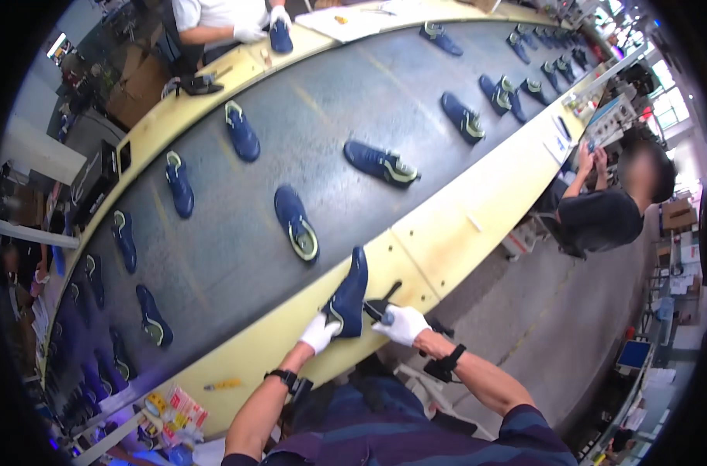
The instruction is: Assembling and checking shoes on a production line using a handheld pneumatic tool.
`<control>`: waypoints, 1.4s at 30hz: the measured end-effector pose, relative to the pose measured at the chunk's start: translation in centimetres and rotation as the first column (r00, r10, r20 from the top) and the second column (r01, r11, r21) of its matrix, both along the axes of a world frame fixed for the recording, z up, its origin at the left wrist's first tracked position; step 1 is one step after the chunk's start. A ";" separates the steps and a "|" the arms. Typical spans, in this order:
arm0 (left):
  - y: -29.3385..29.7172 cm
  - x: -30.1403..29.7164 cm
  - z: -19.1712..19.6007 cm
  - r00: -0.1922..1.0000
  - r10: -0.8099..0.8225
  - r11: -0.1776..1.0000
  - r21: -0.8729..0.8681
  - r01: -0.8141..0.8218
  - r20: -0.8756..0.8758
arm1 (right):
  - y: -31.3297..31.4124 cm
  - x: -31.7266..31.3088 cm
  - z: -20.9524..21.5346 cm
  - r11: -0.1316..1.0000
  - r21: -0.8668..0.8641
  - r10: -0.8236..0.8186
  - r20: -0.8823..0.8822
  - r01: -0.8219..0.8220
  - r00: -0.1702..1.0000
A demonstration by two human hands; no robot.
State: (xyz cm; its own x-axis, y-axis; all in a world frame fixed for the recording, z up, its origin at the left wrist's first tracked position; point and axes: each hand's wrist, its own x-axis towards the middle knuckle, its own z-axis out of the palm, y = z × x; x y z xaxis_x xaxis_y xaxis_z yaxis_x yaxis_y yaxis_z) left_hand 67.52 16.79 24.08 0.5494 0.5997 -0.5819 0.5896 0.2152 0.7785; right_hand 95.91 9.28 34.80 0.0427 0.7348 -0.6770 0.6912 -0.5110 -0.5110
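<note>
In a white glove, my left hand (320,332) is closed on the heel end of a navy blue shoe (349,291). The shoe is tilted over the pale yellow ledge, its toe pointing away from me and its pale green collar lining by my fingers. Close to its right side, my right hand (404,325), also gloved in white, is closed around a black hand-held tool (380,304). I cannot make out what kind of tool it is. On the grey conveyor belt (237,210), just beyond the ledge, lies a similar navy shoe (296,221).
Several more navy shoes, such as one shoe (380,161), lie spread along the belt. A yellow-handled cutter (223,384) rests on the near ledge (446,248). Across the belt, a gloved person (229,19) handles a shoe; another person (602,210) sits at the right.
</note>
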 end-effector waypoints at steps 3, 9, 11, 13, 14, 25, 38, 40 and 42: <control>0.8 1.9 2.8 0.994 -0.046 0.989 -0.144 0.031 -0.102 | 1.7 5.0 -0.3 0.995 0.011 -0.095 0.091 0.095 0.991; -0.8 3.4 5.0 0.963 -0.038 0.992 0.110 0.069 -0.266 | 12.3 13.2 -2.3 0.912 0.235 -0.403 0.345 0.337 0.848; -1.1 4.4 5.0 0.941 -0.028 0.988 0.134 0.077 -0.338 | 13.8 15.7 -3.9 0.908 0.350 -0.377 0.437 0.232 0.817; -2.0 3.5 4.6 0.939 0.052 0.982 0.187 0.014 -0.341 | 14.0 13.7 -2.0 0.825 0.561 -0.372 0.437 0.075 0.819; -2.2 2.8 4.2 0.952 0.085 0.980 0.195 -0.027 -0.295 | 13.9 12.4 -0.6 0.686 0.723 -0.370 0.449 -0.087 0.814; -4.2 2.4 4.4 0.963 0.077 0.985 0.168 -0.033 -0.259 | 8.0 -7.6 -8.5 0.352 -0.439 -0.880 -0.455 0.826 0.133; -2.6 4.2 17.4 0.957 0.234 0.836 0.538 -0.106 -0.175 | 5.0 -9.7 -5.2 0.157 -0.967 -0.797 -0.245 0.203 -0.552; -1.2 5.2 18.5 0.950 0.254 0.831 0.543 -0.119 -0.181 | 4.6 -7.9 -4.8 0.182 -0.981 -0.848 -0.188 0.061 -0.495; 1.0 5.4 18.8 0.972 0.180 0.864 0.497 -0.083 -0.151 | 6.0 -5.1 -6.8 0.217 -0.950 -0.975 -0.224 0.223 -0.006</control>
